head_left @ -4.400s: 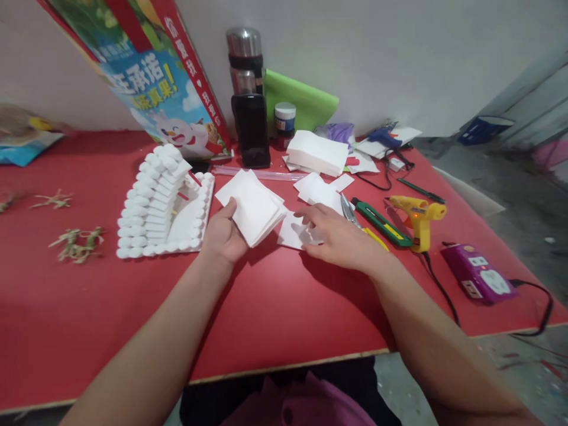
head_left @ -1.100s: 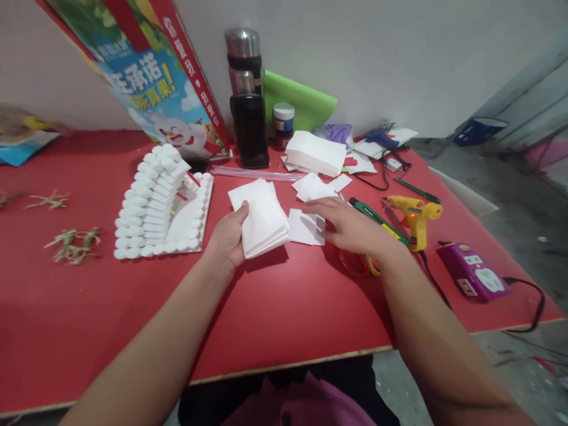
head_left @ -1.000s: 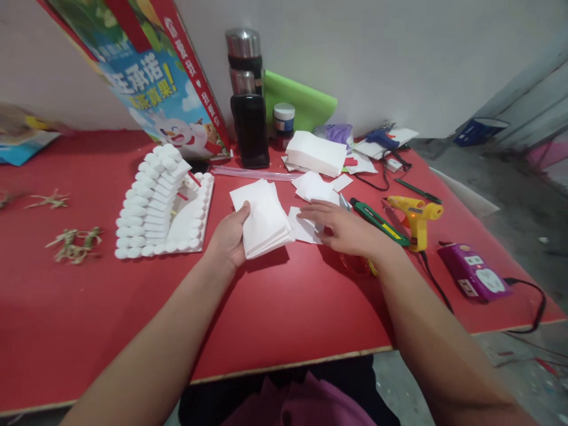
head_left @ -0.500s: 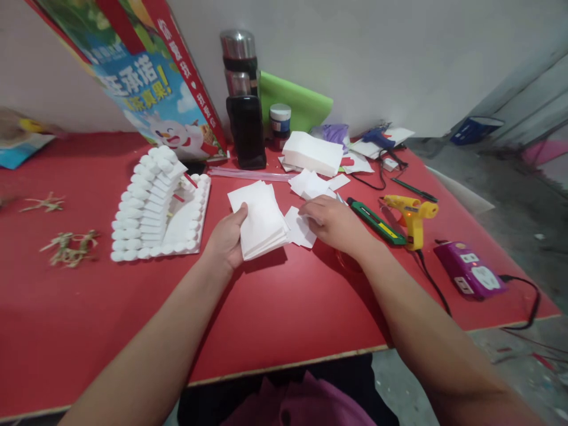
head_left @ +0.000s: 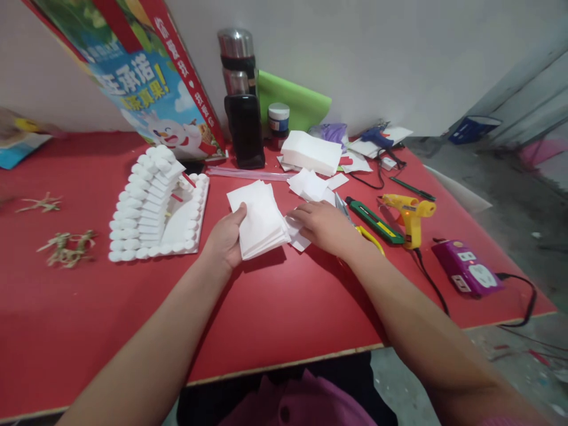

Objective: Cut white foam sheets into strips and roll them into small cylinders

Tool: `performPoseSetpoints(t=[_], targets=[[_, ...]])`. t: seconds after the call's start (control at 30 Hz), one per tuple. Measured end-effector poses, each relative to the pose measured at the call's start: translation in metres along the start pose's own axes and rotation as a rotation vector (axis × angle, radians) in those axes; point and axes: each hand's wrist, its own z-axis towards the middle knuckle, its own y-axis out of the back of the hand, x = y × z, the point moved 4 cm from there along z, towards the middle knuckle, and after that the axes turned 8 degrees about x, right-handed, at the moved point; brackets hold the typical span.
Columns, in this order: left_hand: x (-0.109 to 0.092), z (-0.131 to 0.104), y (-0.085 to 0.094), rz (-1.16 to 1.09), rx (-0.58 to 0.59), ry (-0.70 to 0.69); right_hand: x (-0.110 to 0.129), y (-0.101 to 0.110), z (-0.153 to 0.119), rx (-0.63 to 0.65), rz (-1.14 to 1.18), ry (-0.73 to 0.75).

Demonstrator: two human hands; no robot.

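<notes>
Right hand (head_left: 331,228) has crept in closer to the other one since the last frame, so its fingers now cover more of the small white cards (head_left: 299,242), and the yellow scissors (head_left: 373,239) show more clearly beside the wrist. The paper stack (head_left: 261,222) has hardly budged. It's up in the left hand (head_left: 223,241), thumb on top, a proper firm hold, over the middle of the red worktop (head_left: 266,319). Can't tell from here whether the right grip is pinching a card or just resting on them.

So how far along? The stack looks gathered but not squared, edges kinda fanned out. The small cards are outside it, plus there are loose scraps (head_left: 310,184) just beyond and a thicker white pile (head_left: 312,152) behind those, so I'd say the sorting is only partway.

Further out, the green cutter (head_left: 375,221) and yellow glue gun (head_left: 412,219) lie off to the right, neither one in hand. Over on the left there's a white model (head_left: 146,207) with steps and rounded edging already on it. Looks pretty well built to me, though I couldn't swear it's finished. Neither hand is touching it.
</notes>
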Motion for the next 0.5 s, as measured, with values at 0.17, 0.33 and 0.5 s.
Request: performPoseSetpoints(t=[0.17, 0.33, 0.5], targets=[[0.002, -0.001, 0.000, 0.002, 0.035, -0.016, -0.034, 0.020, -0.019, -0.537, 0.424, -0.367], [0.006, -0.003, -0.001, 0.035, 0.031, -0.067, -0.045, 0.033, -0.033, -0.800, 1.360, -0.434], [0.016, -0.006, -0.008, 0.049, 0.096, -0.019, -0.018, 0.027, -0.021, -0.707, 1.663, -0.346]])
